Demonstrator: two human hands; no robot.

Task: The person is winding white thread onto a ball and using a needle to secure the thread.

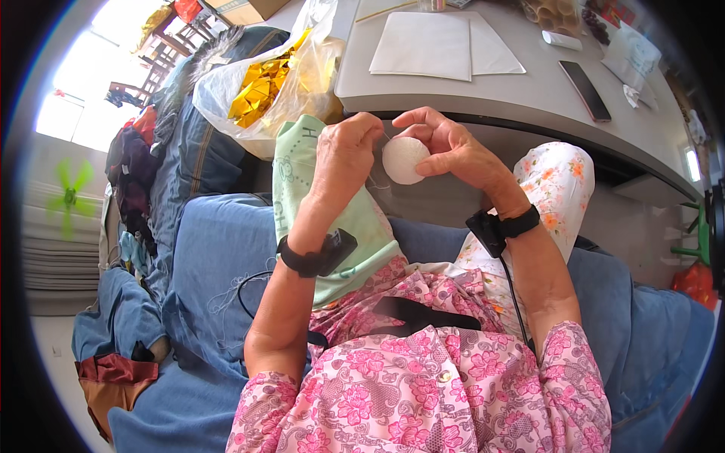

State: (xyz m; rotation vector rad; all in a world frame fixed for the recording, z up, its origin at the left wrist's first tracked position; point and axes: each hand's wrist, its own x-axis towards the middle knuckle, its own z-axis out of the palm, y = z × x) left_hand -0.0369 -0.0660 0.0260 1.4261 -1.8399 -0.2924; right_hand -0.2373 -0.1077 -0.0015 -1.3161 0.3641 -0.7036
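My right hand [453, 147] holds a white ball [404, 161], with the thumb on its lower right side and fingers curled behind it. Just left of the ball, my left hand [352, 147] has its thumb and fingertips pinched together. A thin pale thread [387, 135] runs between that pinch and the ball; a loose loop hangs below. Whether a needle is inside the pinch is hidden. Over my left thigh lies a light green printed cloth [317, 266], under my left forearm.
A clear plastic bag [221, 102] with gold foil [260, 90] stands beyond the cloth. The grey table [408, 96] bears white paper sheets [425, 45], a phone [585, 90] and a white tube [562, 40]. Loose thread [226, 297] lies on the blue sofa cover [221, 243]. A green stool [701, 232] stands right.
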